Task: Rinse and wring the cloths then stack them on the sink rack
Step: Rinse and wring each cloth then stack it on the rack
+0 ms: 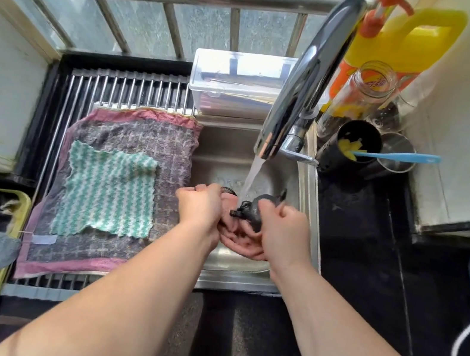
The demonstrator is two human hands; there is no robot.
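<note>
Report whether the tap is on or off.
On: a stream of water runs from the faucet down onto the dark cloth the right hand grips over the sink.

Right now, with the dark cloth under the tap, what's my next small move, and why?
Probably shift the dark cloth out of the water stream and twist it: both the left hand and right hand grip it bunched, and water pours straight onto it.
</note>
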